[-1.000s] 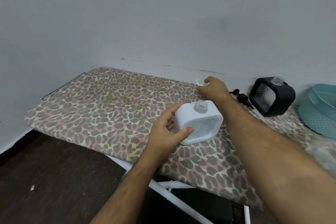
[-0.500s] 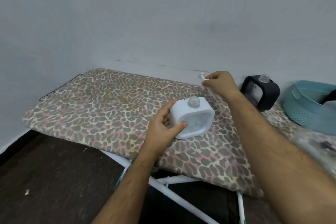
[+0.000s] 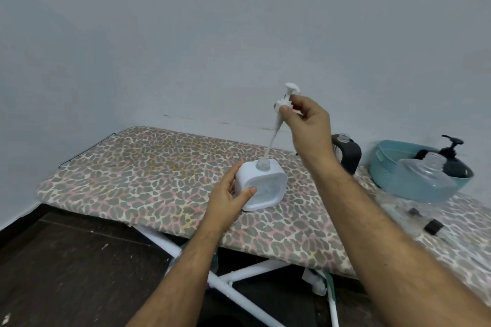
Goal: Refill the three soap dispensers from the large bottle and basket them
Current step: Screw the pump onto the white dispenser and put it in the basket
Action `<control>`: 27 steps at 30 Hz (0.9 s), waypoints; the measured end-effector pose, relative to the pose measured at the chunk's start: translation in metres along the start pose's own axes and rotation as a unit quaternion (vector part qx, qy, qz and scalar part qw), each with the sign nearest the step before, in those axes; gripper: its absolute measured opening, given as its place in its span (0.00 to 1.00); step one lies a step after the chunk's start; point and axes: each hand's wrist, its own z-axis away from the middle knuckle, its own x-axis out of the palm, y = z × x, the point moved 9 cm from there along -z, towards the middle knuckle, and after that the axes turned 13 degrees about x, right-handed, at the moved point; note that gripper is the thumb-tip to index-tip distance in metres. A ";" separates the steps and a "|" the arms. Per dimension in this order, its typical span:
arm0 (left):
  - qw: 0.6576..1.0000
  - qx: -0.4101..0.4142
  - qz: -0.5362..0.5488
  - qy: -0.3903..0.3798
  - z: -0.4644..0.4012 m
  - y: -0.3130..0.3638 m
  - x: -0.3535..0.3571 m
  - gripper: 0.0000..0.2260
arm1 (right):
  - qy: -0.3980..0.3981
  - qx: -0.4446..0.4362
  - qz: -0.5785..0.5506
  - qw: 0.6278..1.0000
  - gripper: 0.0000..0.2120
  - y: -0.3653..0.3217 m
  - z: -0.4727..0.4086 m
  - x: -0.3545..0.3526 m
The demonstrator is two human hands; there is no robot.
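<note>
**Pump poised over the white dispenser**

The right hand (image 3: pixel 305 121) pinches a white pump head (image 3: pixel 285 103) by its collar, well above the board, with the dip tube (image 3: pixel 273 138) slanting down so its tip sits just above the open neck of the white dispenser (image 3: pixel 261 186). The left hand (image 3: pixel 228 198) grips that dispenser's near side, thumb across its front face, steadying it upright on the leopard-print ironing board (image 3: pixel 146 167).

From where I stand, the tube looks thin and blurred; if it comes down at that slant it may catch the rim and bend, or drip soap on the cover. A loose hold on the left could let the dispenser tip.

Behind the right forearm a black dispenser (image 3: pixel 350 154) is half hidden, neck open. Further right, a teal basket (image 3: pixel 385 162) holds a dark pump bottle (image 3: pixel 451 162), and the large clear bottle (image 3: pixel 425 180) stands in front of the basket, its outline hazy. I cannot judge the fill level in the white dispenser.
</note>
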 end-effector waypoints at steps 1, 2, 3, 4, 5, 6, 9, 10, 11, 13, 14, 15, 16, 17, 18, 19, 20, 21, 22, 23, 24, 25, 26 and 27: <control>1.000 -0.002 0.000 -0.002 0.000 0.000 0.001 0.27 | 0.002 0.003 0.006 1.000 0.11 0.004 0.004 0.002; 1.000 -0.004 0.000 -0.004 0.000 -0.001 0.001 0.27 | 0.002 0.008 0.016 1.000 0.10 0.008 0.007 0.003; 1.000 -0.004 -0.001 -0.005 0.000 0.000 0.001 0.28 | -0.001 0.012 0.025 1.000 0.10 0.013 0.009 0.005; 1.000 -0.005 -0.002 -0.005 0.001 0.000 0.001 0.28 | -0.007 0.019 0.032 0.999 0.10 0.019 0.012 0.007; 1.000 -0.006 -0.003 -0.004 0.001 0.001 0.001 0.27 | -0.013 0.025 0.042 0.999 0.10 0.024 0.014 0.009; 1.000 -0.007 -0.004 -0.003 0.001 0.000 0.001 0.27 | -0.022 0.027 0.055 0.998 0.10 0.029 0.017 0.012; 1.000 -0.008 0.001 0.000 0.000 -0.001 0.001 0.26 | -0.059 0.034 0.091 0.994 0.10 0.042 0.025 0.018; 1.000 -0.007 0.004 -0.001 0.001 -0.002 0.001 0.26 | -0.071 0.038 0.095 0.992 0.09 0.046 0.027 0.020; 1.000 -0.004 0.005 -0.002 0.001 -0.001 0.001 0.26 | -0.081 0.041 0.101 0.991 0.09 0.050 0.029 0.020; 1.000 0.000 0.003 -0.001 0.001 0.000 0.001 0.27 | -0.098 0.055 0.115 0.987 0.09 0.060 0.031 0.021; 1.000 0.000 0.003 0.001 0.000 0.000 0.001 0.27 | -0.107 0.065 0.122 0.985 0.09 0.066 0.031 0.022; 1.000 -0.001 0.002 0.003 0.000 -0.001 0.000 0.27 | -0.117 0.076 0.128 0.982 0.10 0.070 0.032 0.022; 1.000 -0.002 0.002 0.005 0.000 -0.002 0.000 0.27 | -0.127 0.087 0.131 0.979 0.11 0.075 0.033 0.023; 1.000 -0.002 0.001 0.005 0.000 -0.003 0.000 0.28 | -0.133 0.095 0.135 0.977 0.13 0.079 0.035 0.024; 1.000 -0.001 -0.001 0.004 0.000 -0.003 0.000 0.28 | -0.133 0.099 0.142 0.976 0.14 0.081 0.036 0.024; 1.000 -0.001 -0.003 0.005 0.000 -0.003 0.000 0.28 | -0.127 0.100 0.151 0.975 0.13 0.083 0.037 0.022; 1.000 0.000 -0.004 0.006 0.000 -0.004 -0.001 0.28 | -0.121 0.100 0.157 0.975 0.12 0.084 0.037 0.021; 1.000 0.001 -0.003 0.007 0.000 -0.004 -0.001 0.28 | -0.116 0.101 0.161 0.975 0.11 0.084 0.037 0.019; 1.000 0.002 -0.003 0.007 0.000 -0.004 -0.001 0.28 | -0.114 0.102 0.165 0.974 0.10 0.084 0.037 0.018; 1.000 0.002 -0.004 0.007 0.000 -0.003 -0.001 0.28 | -0.112 0.103 0.172 0.973 0.09 0.083 0.037 0.018; 1.000 0.003 -0.005 0.006 0.000 -0.003 -0.001 0.28 | -0.108 0.104 0.184 0.971 0.09 0.082 0.037 0.018; 1.000 0.005 -0.005 0.004 0.000 -0.003 0.000 0.28 | -0.100 0.107 0.201 0.968 0.10 0.081 0.036 0.018; 1.000 0.006 -0.002 0.004 0.000 -0.002 0.000 0.28 | -0.091 0.109 0.225 0.964 0.12 0.080 0.036 0.018; 1.000 0.006 0.001 0.004 0.000 -0.002 0.000 0.28 | -0.081 0.106 0.254 0.958 0.14 0.077 0.036 0.018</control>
